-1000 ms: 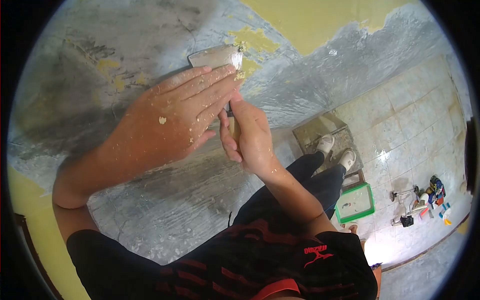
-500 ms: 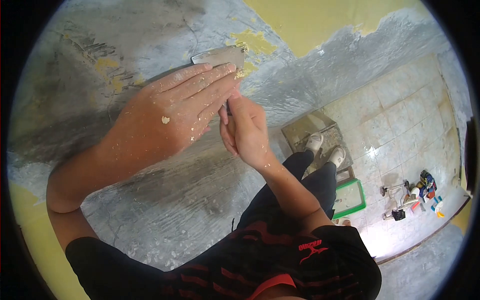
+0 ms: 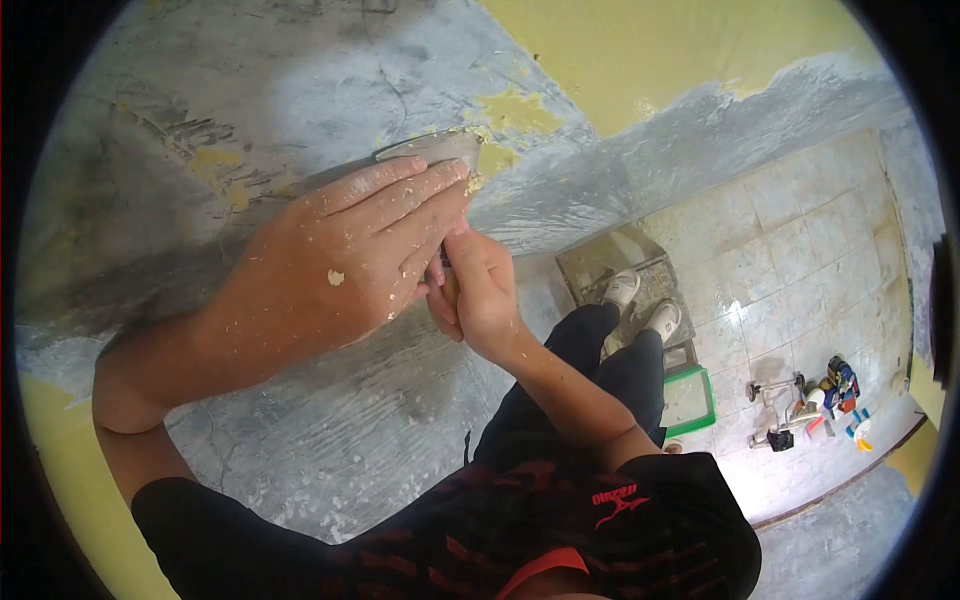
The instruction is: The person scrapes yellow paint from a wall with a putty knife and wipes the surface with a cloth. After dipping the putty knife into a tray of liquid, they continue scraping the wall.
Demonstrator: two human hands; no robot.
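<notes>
As the R hand closes round the mostly hidden handle of a broad-bladed scraper, the L hand lies over the blade, fingers extended & side by side, not clenched. Scraper is at the grey wall, blade showing just past the L fingertips. Key relation: long axis runs from the R grip, under the L fingers, to the blade's free edge; R hand is nearer the handle end, L hand nearer the edge. Yellow paint patch lies just beyond the blade's R corner, i.e. upper R in view. Pale flakes dot the L hand, incl. one lge. on its back. Lower R: shoes on a raised block, green-rimmed tray nearby, misc. items (too small to ID) on tiled floor.
</notes>
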